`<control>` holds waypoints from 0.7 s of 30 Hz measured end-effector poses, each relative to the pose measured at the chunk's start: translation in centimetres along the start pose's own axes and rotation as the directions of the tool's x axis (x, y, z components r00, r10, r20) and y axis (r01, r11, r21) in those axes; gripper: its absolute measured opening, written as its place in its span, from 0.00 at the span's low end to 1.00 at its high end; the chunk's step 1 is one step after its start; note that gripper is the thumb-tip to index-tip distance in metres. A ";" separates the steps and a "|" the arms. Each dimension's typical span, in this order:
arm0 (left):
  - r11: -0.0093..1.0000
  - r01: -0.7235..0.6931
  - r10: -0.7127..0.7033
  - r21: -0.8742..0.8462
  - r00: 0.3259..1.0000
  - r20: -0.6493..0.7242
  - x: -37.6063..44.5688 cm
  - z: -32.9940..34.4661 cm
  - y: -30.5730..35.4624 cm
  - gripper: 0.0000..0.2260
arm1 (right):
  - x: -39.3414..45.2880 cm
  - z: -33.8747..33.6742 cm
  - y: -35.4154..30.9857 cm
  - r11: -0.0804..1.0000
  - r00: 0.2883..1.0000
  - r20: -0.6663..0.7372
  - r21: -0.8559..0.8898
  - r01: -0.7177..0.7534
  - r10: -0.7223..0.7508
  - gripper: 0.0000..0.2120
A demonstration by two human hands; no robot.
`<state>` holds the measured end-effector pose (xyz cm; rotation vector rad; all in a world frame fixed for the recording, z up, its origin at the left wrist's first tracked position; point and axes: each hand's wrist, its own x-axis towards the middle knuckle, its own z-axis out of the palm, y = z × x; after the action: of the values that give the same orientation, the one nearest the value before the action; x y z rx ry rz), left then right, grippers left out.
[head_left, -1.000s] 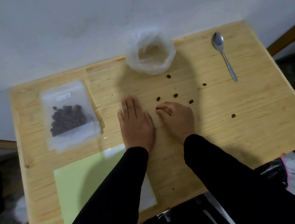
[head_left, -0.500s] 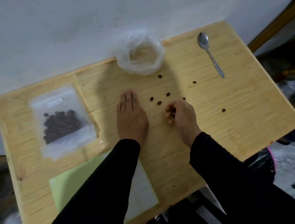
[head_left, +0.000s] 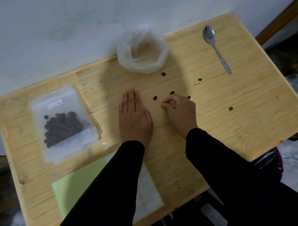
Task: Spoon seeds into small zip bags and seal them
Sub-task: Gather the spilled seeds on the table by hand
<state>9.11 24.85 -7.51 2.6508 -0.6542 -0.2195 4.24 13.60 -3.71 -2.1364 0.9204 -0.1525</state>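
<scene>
the left hand (head_left: 134, 118) lies flat and released on the tabletop (head_left: 253, 115); the right hand (head_left: 181, 111) is curled, pinching at stray seeds (head_left: 155, 98), though whether it holds one i cannot tell. best to gather each seed toward the open plastic bag (head_left: 143, 54). the filled zip bag (head_left: 62, 121) lies at left, its label unreadable. the spoon (head_left: 215, 48) lies untouched.

Right hand (head_left: 181, 111): curled fingertips hide whatever they pinch; contents cannot be told. Label on zip bag (head_left: 62, 121): writing too small to read. Green sheet (head_left: 81, 185) and white label sheet (head_left: 148, 197): partly covered by left sleeve (head_left: 103, 199). Crumpled plastic bag (head_left: 143, 53): contents unclear.
</scene>
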 end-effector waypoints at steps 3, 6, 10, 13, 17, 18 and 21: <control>1.000 0.003 -0.003 0.011 1.000 -0.003 0.0 0.0 0.0 0.27 | -0.1 -0.3 0.0 0.994 0.998 0.031 0.098 -0.051 0.048 0.02; 1.000 0.008 -0.009 0.009 1.000 0.009 0.0 0.1 0.1 0.26 | -0.3 -0.3 0.1 0.966 0.991 0.092 0.231 -0.116 0.097 0.06; 1.000 0.015 -0.015 0.015 1.000 0.011 0.0 0.0 0.0 0.25 | 0.3 0.1 -0.2 0.944 0.986 0.121 0.295 -0.150 0.119 0.08; 1.000 0.008 -0.008 0.023 1.000 0.012 0.0 0.1 0.0 0.30 | 0.7 0.2 -0.7 0.985 0.995 0.098 0.168 -0.022 0.006 0.13; 1.000 0.001 -0.001 0.022 1.000 0.009 0.1 0.1 -0.1 0.31 | 1.3 0.6 -0.8 0.994 0.988 0.100 0.021 0.112 -0.113 0.13; 1.000 0.001 -0.002 0.025 1.000 0.008 0.1 0.1 -0.1 0.31 | 1.3 0.8 -0.7 0.992 0.988 0.094 -0.011 0.123 -0.122 0.12; 1.000 0.003 -0.004 0.028 1.000 0.011 0.1 0.1 -0.1 0.30 | 1.2 1.1 -0.8 0.990 0.990 0.054 -0.043 0.132 -0.130 0.10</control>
<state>9.22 24.82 -7.68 2.6795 -0.6612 -0.2283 5.95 13.83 -4.13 -2.2342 0.7615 -0.1428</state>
